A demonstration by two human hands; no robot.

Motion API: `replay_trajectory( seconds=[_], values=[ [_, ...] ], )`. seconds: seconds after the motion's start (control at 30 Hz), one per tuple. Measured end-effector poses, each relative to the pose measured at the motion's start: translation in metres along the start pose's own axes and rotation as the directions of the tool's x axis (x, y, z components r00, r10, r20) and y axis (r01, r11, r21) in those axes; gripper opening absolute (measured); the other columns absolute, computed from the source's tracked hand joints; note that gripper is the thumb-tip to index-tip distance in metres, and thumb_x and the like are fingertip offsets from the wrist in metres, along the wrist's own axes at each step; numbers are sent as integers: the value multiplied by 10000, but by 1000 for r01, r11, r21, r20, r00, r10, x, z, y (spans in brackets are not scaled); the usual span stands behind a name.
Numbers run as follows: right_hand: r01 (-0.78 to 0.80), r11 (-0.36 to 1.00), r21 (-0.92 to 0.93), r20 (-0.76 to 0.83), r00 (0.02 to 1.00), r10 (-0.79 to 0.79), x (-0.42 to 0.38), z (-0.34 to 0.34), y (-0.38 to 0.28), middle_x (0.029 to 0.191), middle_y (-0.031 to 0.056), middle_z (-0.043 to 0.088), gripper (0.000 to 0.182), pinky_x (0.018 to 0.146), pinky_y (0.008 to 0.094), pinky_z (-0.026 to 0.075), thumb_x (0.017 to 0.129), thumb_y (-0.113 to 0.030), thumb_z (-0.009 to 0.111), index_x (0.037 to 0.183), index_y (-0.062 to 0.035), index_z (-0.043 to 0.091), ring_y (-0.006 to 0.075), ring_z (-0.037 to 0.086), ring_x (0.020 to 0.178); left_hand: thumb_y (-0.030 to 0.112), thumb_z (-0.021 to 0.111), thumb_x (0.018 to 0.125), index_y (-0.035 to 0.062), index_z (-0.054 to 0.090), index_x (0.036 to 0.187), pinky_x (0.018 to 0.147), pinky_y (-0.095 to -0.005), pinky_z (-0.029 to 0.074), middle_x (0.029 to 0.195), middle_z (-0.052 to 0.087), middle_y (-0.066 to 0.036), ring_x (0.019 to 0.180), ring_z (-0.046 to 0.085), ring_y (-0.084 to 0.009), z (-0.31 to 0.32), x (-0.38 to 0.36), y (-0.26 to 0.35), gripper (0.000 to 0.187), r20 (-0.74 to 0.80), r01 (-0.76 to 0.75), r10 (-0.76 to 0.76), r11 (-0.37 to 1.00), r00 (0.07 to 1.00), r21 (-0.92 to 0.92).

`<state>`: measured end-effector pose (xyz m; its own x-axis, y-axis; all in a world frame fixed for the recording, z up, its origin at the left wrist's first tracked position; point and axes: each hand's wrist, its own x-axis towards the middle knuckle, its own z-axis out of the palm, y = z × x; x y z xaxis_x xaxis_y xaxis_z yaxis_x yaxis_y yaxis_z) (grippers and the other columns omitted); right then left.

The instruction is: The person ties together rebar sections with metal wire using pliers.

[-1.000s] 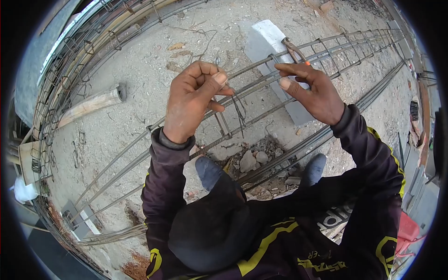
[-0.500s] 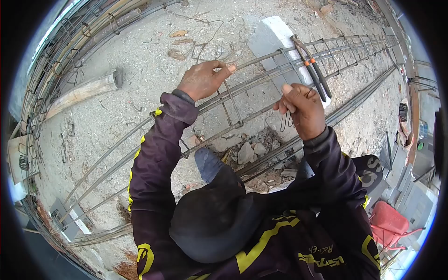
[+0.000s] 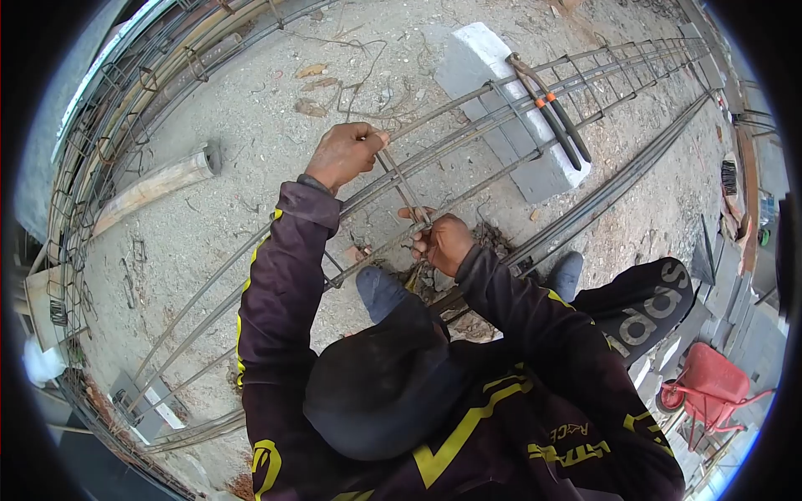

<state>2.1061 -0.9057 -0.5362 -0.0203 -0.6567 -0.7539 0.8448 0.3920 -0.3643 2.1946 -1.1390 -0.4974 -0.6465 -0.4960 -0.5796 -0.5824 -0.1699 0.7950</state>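
Observation:
A long rebar cage point(image 3: 493, 123) of thin steel bars with stirrups lies across in front of me. My left hand point(image 3: 344, 155) is closed at the cage's far bar, with thumb and finger pinching where a stirrup point(image 3: 399, 182) meets it. My right hand point(image 3: 444, 242) is at the near bar, by the lower end of the same stirrup, its fingers bent around the joint. Thin tie wire showed in this hand a moment ago; now the fingers mostly hide it. Pliers-like cutters point(image 3: 551, 113) with black and orange handles rest across the cage, to the right of both hands.
Under the cutters is a grey-and-white block point(image 3: 547, 179). Loose bars point(image 3: 614, 188) run along the near right side, beside rubble point(image 3: 493, 240). More cages point(image 3: 100, 150) stand at left, near a pipe point(image 3: 159, 188). A red wheelbarrow point(image 3: 714, 376) is at lower right.
My right hand has moved left and down, from above the bars to the stirrup joint on the near bar. My left hand has shifted slightly left and down along the far bar.

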Motion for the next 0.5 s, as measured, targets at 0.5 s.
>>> replay_trajectory(
  seconds=[0.5],
  values=[
    [-7,986,-167,-230,973,-33,-1,0,-2,696,31,577,300,535,313,434,970,-273,545,1067,-26,684,144,501,548,303,668,914,-32,660,1171,666,-262,559,1023,695,-119,774,713,-176,-2,-12,14,422,26,52,-50,994,998,-99]
  ],
)
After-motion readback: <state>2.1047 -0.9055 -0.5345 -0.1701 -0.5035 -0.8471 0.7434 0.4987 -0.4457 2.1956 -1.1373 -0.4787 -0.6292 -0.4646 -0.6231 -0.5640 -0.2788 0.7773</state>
